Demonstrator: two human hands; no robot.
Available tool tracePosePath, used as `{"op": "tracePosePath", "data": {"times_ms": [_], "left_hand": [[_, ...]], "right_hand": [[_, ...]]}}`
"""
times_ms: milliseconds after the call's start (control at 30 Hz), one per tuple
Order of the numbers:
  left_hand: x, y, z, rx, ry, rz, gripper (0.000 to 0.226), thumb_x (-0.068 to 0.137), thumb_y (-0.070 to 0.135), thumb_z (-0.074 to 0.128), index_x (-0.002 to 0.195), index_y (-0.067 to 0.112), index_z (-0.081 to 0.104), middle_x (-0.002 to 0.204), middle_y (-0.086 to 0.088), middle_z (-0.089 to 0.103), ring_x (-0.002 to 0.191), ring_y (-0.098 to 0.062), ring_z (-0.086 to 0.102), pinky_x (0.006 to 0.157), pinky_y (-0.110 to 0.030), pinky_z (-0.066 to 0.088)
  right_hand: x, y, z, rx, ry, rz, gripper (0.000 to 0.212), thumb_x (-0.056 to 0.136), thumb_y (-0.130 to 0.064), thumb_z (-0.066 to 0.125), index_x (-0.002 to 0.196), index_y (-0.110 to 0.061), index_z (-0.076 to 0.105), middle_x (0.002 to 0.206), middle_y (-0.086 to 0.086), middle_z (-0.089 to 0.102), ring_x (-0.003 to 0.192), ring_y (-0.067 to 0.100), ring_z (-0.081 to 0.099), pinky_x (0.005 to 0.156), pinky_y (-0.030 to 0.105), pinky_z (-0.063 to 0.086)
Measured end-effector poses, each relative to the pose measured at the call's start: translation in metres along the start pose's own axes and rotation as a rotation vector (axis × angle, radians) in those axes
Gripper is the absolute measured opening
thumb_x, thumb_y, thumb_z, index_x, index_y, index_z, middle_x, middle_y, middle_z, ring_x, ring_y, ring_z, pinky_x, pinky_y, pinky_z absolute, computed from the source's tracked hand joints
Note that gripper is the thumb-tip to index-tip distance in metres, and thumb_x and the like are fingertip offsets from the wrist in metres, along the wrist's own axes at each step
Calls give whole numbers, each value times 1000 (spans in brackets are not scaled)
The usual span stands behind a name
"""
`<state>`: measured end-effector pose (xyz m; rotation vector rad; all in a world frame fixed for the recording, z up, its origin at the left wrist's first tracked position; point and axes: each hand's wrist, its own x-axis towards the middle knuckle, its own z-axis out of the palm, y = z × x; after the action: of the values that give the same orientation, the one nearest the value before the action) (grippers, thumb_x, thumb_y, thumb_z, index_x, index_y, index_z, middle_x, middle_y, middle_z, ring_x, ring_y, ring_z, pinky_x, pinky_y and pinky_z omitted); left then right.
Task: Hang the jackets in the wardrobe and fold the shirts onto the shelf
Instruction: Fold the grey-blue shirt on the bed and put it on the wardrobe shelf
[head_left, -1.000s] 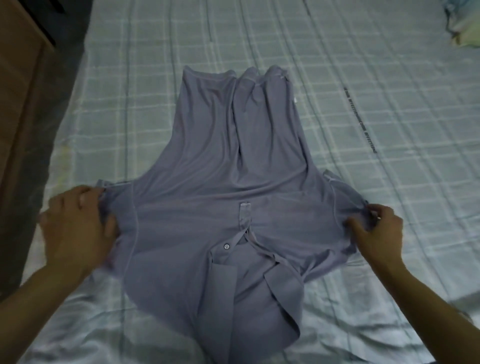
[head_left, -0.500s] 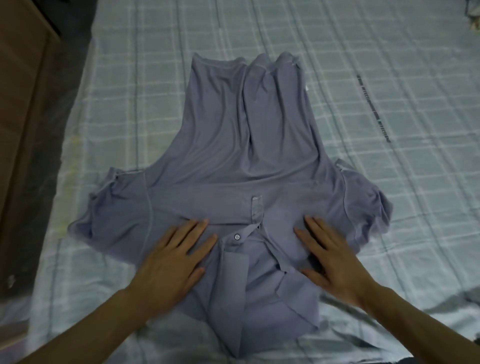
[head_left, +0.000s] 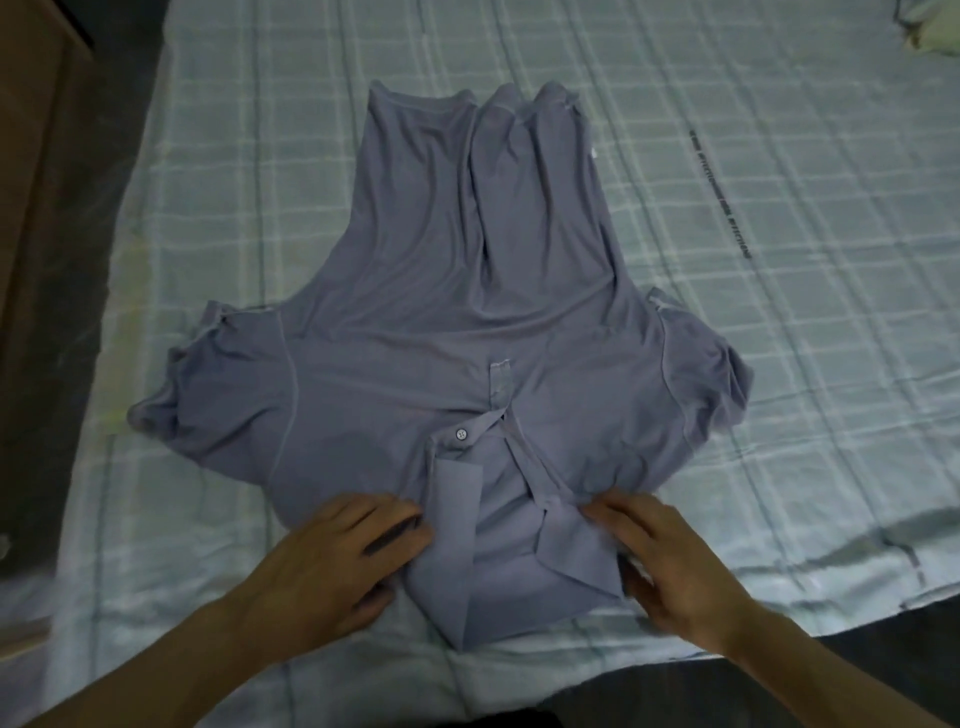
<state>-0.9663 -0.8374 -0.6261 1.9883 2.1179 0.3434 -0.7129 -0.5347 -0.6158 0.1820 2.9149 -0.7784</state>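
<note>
Lavender-grey soft knit polo shirt (head_left: 447, 332) lies front-up on the pale checked bedsheet (head_left: 779, 364), its long axis running away from the person, collar (head_left: 519, 551) nearest. Both hands flank that collar equally close: the left hand (head_left: 332, 561) and right hand (head_left: 675, 566) rest flat with fingers extended, gripping nothing. Wardrobe and shelf are out of view; a pale bundle (head_left: 930, 31) at the far corner is cut off.

We see a pale checked bedsheet (head_left: 779, 364) over the bed, brown wooden furniture (head_left: 31, 208) along its left, and some crumpled fabric (head_left: 935, 31) top right.
</note>
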Motion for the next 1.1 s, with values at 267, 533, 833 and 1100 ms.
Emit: {"op": "tracePosePath", "data": {"times_ms": [267, 533, 833, 1100], "left_hand": [[8, 20, 7, 48, 259, -145, 27, 83, 19, 53, 93, 9, 75, 80, -7, 67, 68, -27, 62, 65, -32, 47], [-6, 22, 1, -43, 136, -115, 30, 94, 21, 47, 93, 9, 74, 88, -7, 66, 72, -28, 63, 62, -37, 53], [-39, 59, -15, -83, 67, -67, 35, 100, 23, 41, 97, 16, 75, 88, 2, 66, 74, -15, 63, 62, -25, 51], [-43, 72, -15, -103, -156, -161, 29, 81, 24, 52, 104, 27, 70, 94, 9, 63, 82, -9, 63, 71, -20, 49]], "right_hand": [[23, 2, -5, -81, 98, -40, 36, 93, -46, 52, 117, -22, 64, 113, -4, 62, 102, 18, 55, 84, 32, 43], [25, 6, 7, -132, 110, -31, 38, 76, -15, 76, 113, -16, 67, 110, 4, 63, 101, 26, 57, 89, 32, 39], [-26, -3, -10, -67, -182, -41, 33, 87, 2, 58, 116, -11, 69, 107, 11, 60, 95, 33, 57, 79, 42, 50], [-47, -7, 2, -58, -154, -46, 35, 87, -12, 63, 118, -28, 62, 108, -6, 59, 90, 12, 59, 75, 26, 52]]}}
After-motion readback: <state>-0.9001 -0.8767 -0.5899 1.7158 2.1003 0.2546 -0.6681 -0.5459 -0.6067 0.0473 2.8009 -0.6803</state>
